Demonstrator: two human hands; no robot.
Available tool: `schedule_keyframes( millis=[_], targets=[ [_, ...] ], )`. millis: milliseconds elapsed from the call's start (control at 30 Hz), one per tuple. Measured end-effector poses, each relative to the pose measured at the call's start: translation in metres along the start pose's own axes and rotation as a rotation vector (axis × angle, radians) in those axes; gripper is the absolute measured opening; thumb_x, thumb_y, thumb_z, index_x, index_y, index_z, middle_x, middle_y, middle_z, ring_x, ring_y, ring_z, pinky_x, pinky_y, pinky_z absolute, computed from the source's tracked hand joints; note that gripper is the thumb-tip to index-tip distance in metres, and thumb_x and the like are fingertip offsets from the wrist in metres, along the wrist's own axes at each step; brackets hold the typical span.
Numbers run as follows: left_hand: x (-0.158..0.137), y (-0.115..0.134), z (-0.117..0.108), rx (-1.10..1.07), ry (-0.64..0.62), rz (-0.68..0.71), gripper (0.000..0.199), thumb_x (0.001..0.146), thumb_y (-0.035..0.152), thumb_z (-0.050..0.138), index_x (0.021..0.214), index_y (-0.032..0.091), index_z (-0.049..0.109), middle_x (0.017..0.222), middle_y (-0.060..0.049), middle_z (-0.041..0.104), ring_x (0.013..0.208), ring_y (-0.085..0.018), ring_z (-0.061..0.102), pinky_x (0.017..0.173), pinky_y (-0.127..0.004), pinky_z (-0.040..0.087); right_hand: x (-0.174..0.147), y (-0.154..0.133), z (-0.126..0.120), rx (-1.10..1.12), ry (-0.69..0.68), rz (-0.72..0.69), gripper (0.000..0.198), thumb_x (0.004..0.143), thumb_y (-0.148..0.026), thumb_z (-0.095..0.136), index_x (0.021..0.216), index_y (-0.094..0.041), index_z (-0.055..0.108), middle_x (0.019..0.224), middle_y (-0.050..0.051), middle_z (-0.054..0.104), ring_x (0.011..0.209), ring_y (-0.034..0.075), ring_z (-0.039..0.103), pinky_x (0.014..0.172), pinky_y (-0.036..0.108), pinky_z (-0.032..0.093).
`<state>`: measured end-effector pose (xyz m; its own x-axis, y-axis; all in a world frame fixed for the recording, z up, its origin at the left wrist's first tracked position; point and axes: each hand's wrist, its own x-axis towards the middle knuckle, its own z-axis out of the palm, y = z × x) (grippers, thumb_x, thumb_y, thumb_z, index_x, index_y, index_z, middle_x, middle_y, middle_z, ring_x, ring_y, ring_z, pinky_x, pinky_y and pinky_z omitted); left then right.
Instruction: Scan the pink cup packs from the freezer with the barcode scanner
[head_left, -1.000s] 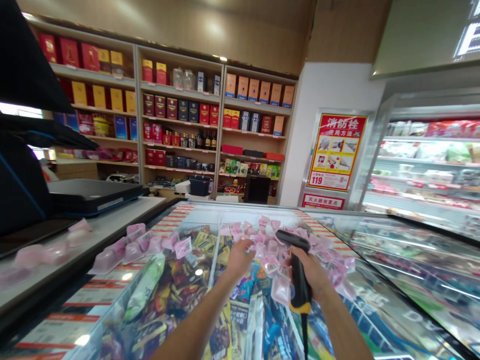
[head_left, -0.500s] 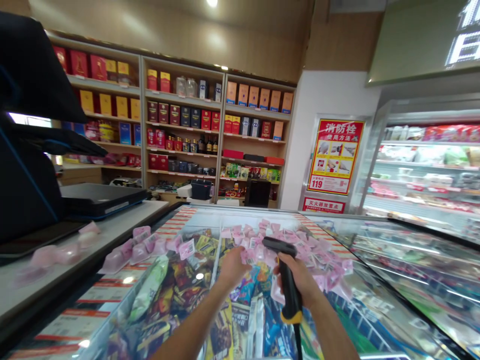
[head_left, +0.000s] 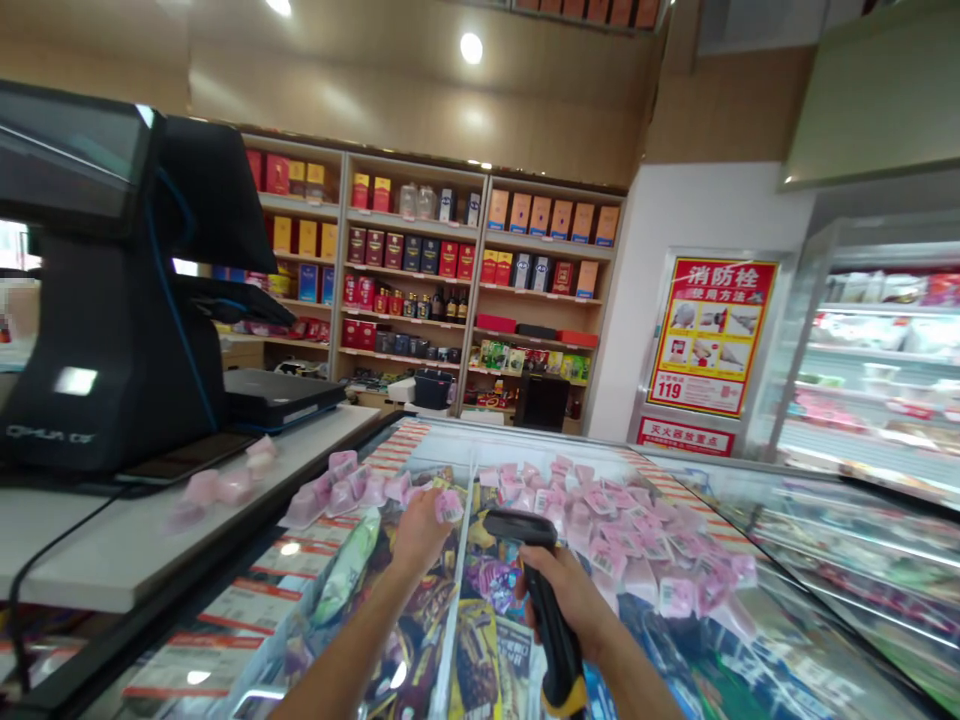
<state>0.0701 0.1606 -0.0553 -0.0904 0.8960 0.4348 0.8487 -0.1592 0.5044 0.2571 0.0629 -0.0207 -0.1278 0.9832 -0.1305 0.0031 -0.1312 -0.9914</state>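
Observation:
My left hand (head_left: 418,532) is closed on a small pink cup (head_left: 448,506) that carries a barcode label on its face. It is over the left part of a glass-topped freezer, by the end of a row of similar pink cups (head_left: 342,496). Wrapped round the grip of a black and yellow barcode scanner (head_left: 551,620) is my right hand (head_left: 574,595). The scanner's head points left, toward the cup in my left hand. Beyond and right of the scanner, a large spread of pink cups (head_left: 637,530) lies on the freezer glass.
Wrapped ice creams (head_left: 480,650) show beneath the glass. On the left counter (head_left: 97,565) stand a black checkout terminal (head_left: 112,330) and several pink cups (head_left: 217,487). Boxed goods fill the back shelves (head_left: 409,255). A refrigerated display (head_left: 885,370) is at the right.
My left hand has moved left with the pink cup, away from the large spread toward the row. The scanner has also shifted left a little in my right hand. The view has turned left.

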Motion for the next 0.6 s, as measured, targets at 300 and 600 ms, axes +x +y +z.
schedule_keyframes(
  millis=[300, 600],
  targets=[
    [0.0, -0.031, -0.023, 0.069, 0.048, -0.035, 0.035, 0.063, 0.011, 0.047, 0.098, 0.014, 0.051, 0.095, -0.009, 0.057, 0.092, -0.018, 0.052, 0.079, -0.025, 0.036, -0.001, -0.007, 0.026, -0.004, -0.023, -0.022, 0.03, 0.065, -0.043, 0.046, 0.06, -0.013, 0.049, 0.044, -0.001, 0.051, 0.031, 0.008, 0.044, 0.029, 0.02, 0.036],
    [-0.006, -0.05, -0.034, 0.091, 0.086, -0.07, 0.035, 0.065, 0.013, 0.049, 0.099, 0.013, 0.051, 0.093, -0.008, 0.056, 0.091, -0.018, 0.051, 0.078, -0.026, 0.036, -0.005, -0.013, 0.061, -0.123, -0.12, 0.023, 0.025, 0.069, -0.035, 0.042, 0.059, -0.013, 0.049, 0.036, -0.002, 0.048, 0.026, 0.008, 0.041, 0.027, 0.019, 0.036]
  ],
)
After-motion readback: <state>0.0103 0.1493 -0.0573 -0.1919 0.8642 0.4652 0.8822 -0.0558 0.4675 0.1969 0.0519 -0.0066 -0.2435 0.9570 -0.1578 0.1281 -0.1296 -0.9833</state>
